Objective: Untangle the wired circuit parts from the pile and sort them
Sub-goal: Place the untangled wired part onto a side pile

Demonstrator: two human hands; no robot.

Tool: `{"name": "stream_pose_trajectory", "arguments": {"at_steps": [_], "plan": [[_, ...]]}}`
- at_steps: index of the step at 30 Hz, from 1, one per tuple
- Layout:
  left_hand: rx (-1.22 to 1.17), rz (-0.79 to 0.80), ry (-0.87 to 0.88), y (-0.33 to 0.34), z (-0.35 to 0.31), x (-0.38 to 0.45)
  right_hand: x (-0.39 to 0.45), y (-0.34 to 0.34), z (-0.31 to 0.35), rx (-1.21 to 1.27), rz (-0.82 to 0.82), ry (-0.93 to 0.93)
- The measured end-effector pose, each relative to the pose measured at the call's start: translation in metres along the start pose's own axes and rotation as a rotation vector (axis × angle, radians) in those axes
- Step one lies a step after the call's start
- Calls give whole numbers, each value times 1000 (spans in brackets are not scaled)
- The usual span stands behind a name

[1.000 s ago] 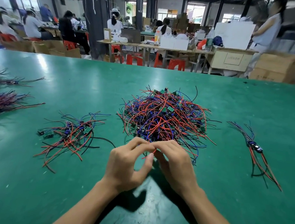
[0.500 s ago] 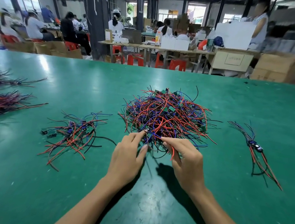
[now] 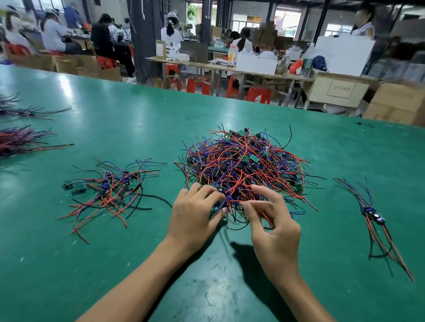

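A tangled pile (image 3: 244, 163) of small green circuit boards with red, blue and black wires lies mid-table. My left hand (image 3: 194, 215) rests at the pile's near edge, its fingertips dug into the wires. My right hand (image 3: 275, 224) is beside it, thumb and fingers pinched on red wires at the pile's front. A smaller loose heap of wired parts (image 3: 112, 191) lies to the left. A thin straightened bundle (image 3: 374, 219) lies to the right.
The green table (image 3: 45, 262) stretches wide around me. Two more wire bundles (image 3: 9, 142) lie at the far left edge. Beyond the table's far edge are work benches, red stools, cardboard boxes and several seated people.
Both hands have moved forward from the bare table in front of the pile into its near edge. The fingers have spread and taken hold of wires.
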State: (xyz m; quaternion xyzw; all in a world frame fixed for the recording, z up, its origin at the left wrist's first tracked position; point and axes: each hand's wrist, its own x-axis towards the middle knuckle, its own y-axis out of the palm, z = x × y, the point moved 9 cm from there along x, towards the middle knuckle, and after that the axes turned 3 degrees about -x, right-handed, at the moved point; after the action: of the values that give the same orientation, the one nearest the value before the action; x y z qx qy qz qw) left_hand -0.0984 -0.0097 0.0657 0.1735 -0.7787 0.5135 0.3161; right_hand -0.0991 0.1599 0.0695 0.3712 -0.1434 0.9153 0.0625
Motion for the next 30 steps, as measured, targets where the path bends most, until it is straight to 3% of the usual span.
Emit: {"name": "stream_pose_trajectory", "arguments": {"at_steps": [4, 7, 11, 13, 19, 26, 30], "plan": [[-8, -2, 50, 2, -3, 2, -4, 5, -26, 217, 12, 273], [-52, -42, 34, -3, 1, 1, -5, 11, -34, 167, 107, 332], [-67, -120, 1, -14, 13, -1, -5, 19, -34, -167, 272, 265], [-69, -154, -3, -19, 18, -3, -4, 16, -27, -314, 258, 191], [-40, -275, 7, -30, 16, -7, 1, 4, -4, -118, 173, 55], [-273, -388, -493, -36, 71, -16, -11, 27, -15, -147, 367, 130], [-649, -448, -754, -18, 108, -25, -17, 32, -26, -163, 420, 173]]}}
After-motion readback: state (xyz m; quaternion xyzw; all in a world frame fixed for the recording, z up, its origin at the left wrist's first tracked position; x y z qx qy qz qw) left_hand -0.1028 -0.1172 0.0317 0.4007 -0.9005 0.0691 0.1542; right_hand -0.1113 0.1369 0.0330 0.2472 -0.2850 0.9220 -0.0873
